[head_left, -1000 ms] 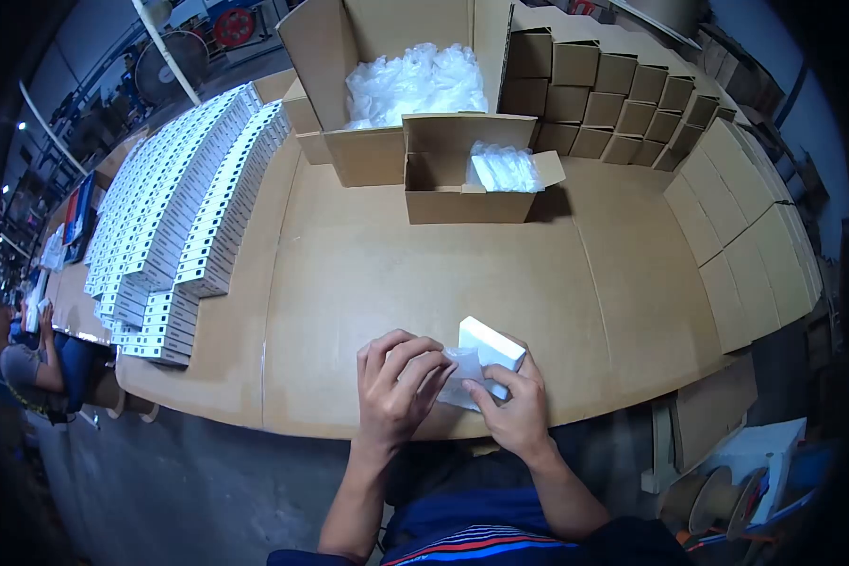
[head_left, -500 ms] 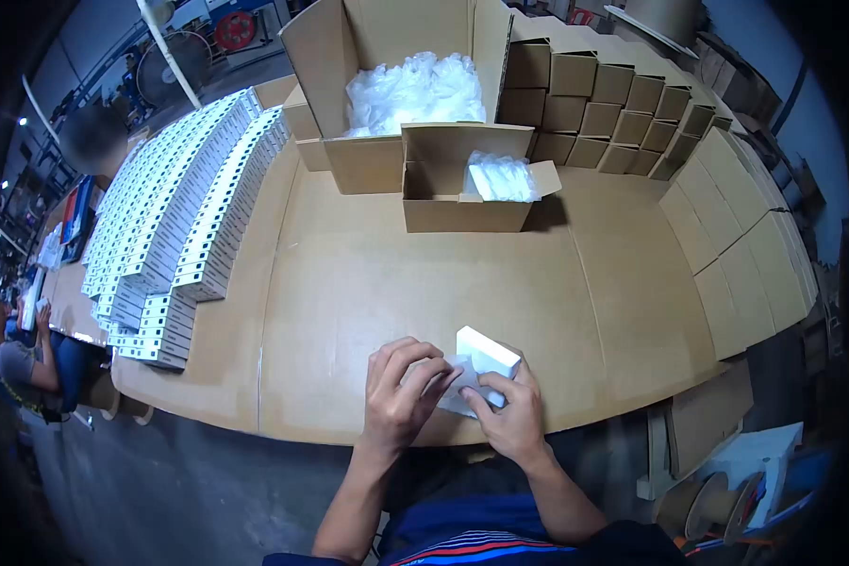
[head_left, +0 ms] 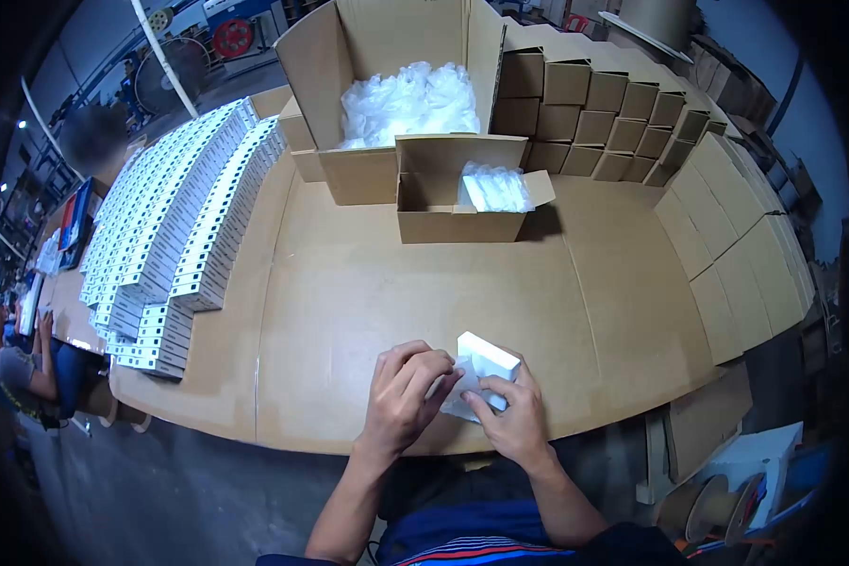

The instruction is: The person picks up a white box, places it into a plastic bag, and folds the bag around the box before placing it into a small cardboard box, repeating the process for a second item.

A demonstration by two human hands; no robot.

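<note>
My right hand (head_left: 513, 413) is closed around a small white box (head_left: 486, 356), near the front edge of the table. A thin translucent plastic bag (head_left: 458, 404) lies against the box's left side, partly under my right thumb. My left hand (head_left: 404, 394) pinches the bag's upper edge between thumb and fingertips. How far the box and the bag overlap is hidden by my fingers.
An open carton (head_left: 424, 226) holding filled clear bags (head_left: 495, 189) stands ahead. Behind it, a larger carton (head_left: 358, 177) holds crumpled plastic bags (head_left: 410, 104). White boxes (head_left: 174, 217) are stacked left, brown cartons (head_left: 736, 241) right. A person (head_left: 33, 354) sits far left.
The table and cartons sit slightly lower in view, as the camera has tilted a little. Both hands keep nearly the same hold on the box and bag.
</note>
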